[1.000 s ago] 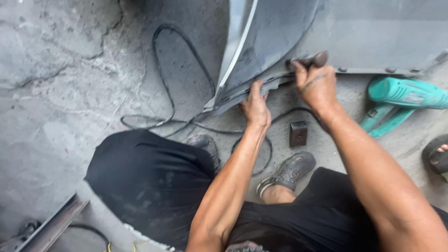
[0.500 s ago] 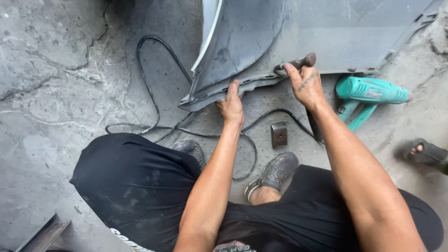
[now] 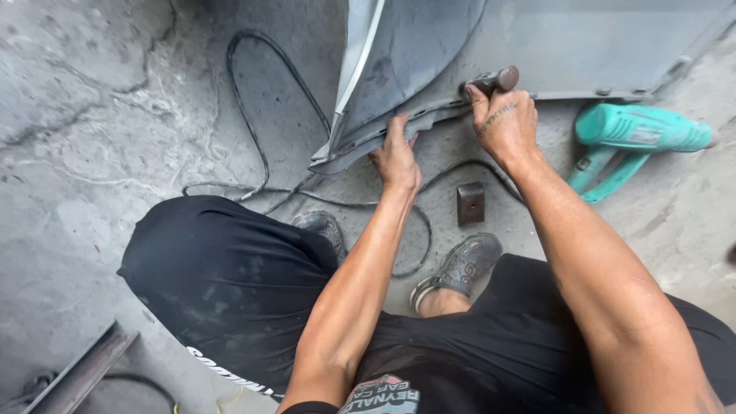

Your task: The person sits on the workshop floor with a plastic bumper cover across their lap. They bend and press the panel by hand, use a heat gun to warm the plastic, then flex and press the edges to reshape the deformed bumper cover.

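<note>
I squat over a large grey car body panel (image 3: 552, 46) lying on a concrete floor. My left hand (image 3: 397, 157) presses on the panel's lower edge near its pointed corner, fingers on the rim. My right hand (image 3: 504, 123) is closed around a dark tool handle (image 3: 497, 80), held against the panel's edge. Whether the tool's tip touches the panel is hidden by my fist.
A teal heat gun (image 3: 636, 138) lies on the floor at the right. A black cable (image 3: 257, 115) loops across the concrete and under the panel. A small dark metal block (image 3: 470, 203) sits by my shoes (image 3: 460, 264). A metal bar (image 3: 80, 372) lies at the bottom left.
The view has shifted, so the panel and hands sit higher and further right. Both hands keep the same hold on the panel edge and the tool.
</note>
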A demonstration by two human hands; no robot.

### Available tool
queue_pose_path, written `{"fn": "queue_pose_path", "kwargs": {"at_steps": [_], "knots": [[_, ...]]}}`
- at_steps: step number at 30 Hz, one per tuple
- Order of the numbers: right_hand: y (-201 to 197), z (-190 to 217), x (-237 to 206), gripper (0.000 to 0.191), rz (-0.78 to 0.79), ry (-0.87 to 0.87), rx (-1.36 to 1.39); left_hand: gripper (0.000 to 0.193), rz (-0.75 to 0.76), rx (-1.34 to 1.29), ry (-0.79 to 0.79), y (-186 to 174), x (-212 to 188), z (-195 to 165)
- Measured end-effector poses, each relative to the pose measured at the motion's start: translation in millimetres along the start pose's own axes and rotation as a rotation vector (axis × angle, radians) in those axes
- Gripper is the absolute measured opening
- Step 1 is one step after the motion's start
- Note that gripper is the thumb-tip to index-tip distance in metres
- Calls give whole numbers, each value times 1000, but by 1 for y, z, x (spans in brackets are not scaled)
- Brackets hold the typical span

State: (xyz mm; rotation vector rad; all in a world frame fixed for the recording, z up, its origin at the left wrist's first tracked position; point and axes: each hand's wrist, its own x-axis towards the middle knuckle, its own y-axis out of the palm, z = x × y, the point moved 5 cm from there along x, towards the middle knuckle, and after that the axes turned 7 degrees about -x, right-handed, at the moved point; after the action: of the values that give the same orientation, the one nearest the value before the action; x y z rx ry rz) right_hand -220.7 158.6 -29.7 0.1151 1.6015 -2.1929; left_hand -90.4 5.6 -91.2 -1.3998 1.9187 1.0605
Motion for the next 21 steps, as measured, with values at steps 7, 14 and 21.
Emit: {"fn": "queue_pose_path", "kwargs": {"at_steps": [7, 14, 21], "knots": [[-27, -27, 7, 62, 211, 206, 169, 38, 67, 67, 109, 18, 2, -19], [3, -1, -3, 51, 72, 67, 34, 42, -73, -14, -19, 10, 2, -1], [-20, -65, -64, 60, 36, 518, 701, 38, 264, 66, 18, 48, -30, -42]]}}
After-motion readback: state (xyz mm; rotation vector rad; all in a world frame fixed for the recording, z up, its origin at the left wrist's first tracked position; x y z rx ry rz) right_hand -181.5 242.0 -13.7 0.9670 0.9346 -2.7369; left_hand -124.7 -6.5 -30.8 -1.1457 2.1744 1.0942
